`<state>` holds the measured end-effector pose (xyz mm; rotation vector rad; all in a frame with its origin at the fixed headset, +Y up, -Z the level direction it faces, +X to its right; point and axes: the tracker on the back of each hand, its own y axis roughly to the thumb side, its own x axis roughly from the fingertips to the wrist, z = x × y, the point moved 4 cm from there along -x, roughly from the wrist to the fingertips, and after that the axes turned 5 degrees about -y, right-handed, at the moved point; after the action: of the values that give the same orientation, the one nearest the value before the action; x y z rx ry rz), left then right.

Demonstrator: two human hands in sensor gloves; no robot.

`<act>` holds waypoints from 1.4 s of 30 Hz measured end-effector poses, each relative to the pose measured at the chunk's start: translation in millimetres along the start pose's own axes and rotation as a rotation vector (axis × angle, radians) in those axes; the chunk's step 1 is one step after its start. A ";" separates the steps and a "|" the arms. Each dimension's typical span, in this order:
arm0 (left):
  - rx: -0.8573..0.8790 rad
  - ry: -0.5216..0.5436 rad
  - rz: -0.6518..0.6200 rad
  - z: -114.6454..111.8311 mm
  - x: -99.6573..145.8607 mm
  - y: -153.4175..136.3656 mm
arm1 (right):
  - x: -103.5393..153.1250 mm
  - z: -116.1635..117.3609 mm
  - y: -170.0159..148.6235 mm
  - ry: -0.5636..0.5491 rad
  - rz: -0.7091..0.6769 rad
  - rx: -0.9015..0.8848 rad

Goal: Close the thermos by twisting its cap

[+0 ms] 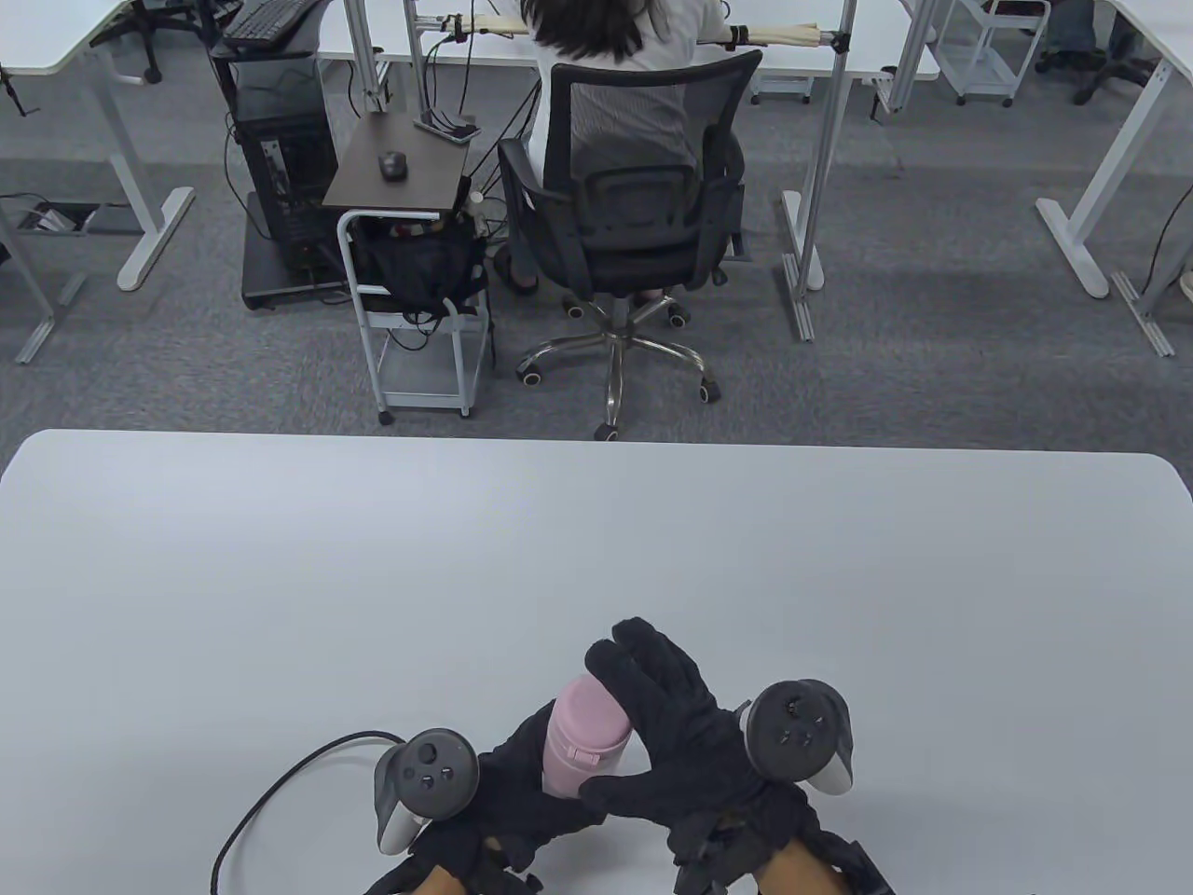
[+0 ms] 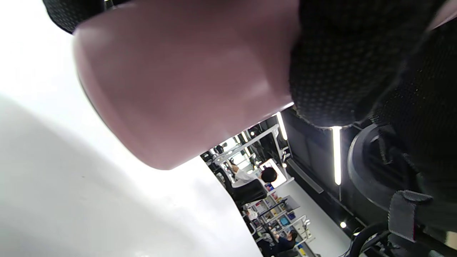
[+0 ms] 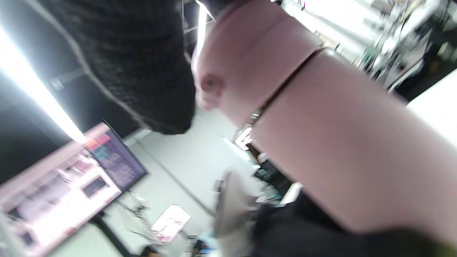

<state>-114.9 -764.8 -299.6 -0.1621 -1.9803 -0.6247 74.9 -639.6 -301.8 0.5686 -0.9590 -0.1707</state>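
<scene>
The table view looks down from above the near edge of the white table (image 1: 596, 559), facing the office beyond. Each wrist camera sits right against the pink thermos (image 1: 582, 741), tilted upward past it: the left along the tabletop toward distant desks, the right, blurred, toward ceiling lights. All three share the thermos.

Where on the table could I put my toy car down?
Nearly anywhere on the white table: the far half and both sides are bare. Only the near middle is crowded, where the left hand and right hand hold the pink thermos, beside a black cable.
</scene>
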 end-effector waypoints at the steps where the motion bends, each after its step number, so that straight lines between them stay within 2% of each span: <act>1: 0.009 0.002 0.000 -0.8 0.0 -1.0 | 0.4 -1.1 -2.3 0.003 -0.006 -0.036; 8: -0.002 -0.013 0.020 -1.9 1.7 -5.2 | -1.8 10.2 -7.8 0.047 -0.021 -0.005; 23: -0.019 -0.009 0.032 -3.1 1.2 -19.9 | 4.6 8.5 -1.8 -0.211 -0.022 0.275; 26: -0.022 -0.012 0.032 -4.3 1.2 -22.9 | 4.8 9.3 -1.6 -0.230 -0.019 0.292; 31: -0.024 -0.013 0.031 -4.6 1.1 -23.1 | 4.3 8.1 -4.4 -0.219 -0.013 0.255; 37: -0.020 -0.007 0.025 -3.9 1.4 -21.5 | 0.9 10.0 -9.9 -0.097 -0.036 0.068; 42: -0.022 -0.008 0.026 -4.5 1.3 -22.2 | 0.6 9.9 -10.5 -0.081 -0.051 0.027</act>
<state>-120.2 -786.2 -304.8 -0.2040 -1.9769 -0.6308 68.4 -652.5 -302.5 0.6151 -1.0270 -0.2285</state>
